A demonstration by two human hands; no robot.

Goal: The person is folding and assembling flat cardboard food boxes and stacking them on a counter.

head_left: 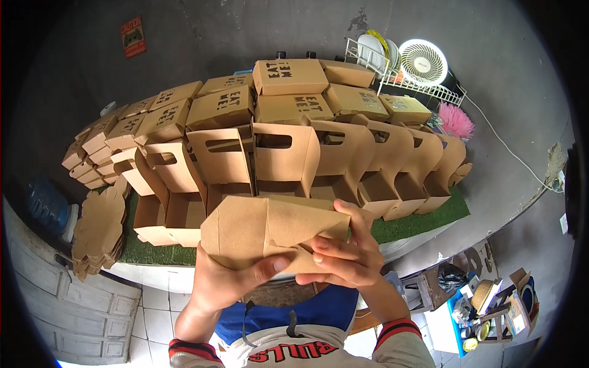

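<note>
Between my hands, in front of my body, is a partly folded brown cardboard box [236,230]. My left hand [224,279] grips its near left side, the thumb lying on the board and the other fingers hidden beneath. On the right end, my right hand [350,254] has its fingers bent over the folding flaps. Just beyond stands a row of open cardboard carry boxes [285,159] with cut-out handles, on a green mat [162,253].
Closed printed cardboard boxes [291,78] are stacked behind the row. Flat cardboard blanks [101,224] lie at the table's left end. A dish rack [423,89] with plates and a white fan [423,62] is at back right. A cluttered blue-edged table [451,325] stands lower right.
</note>
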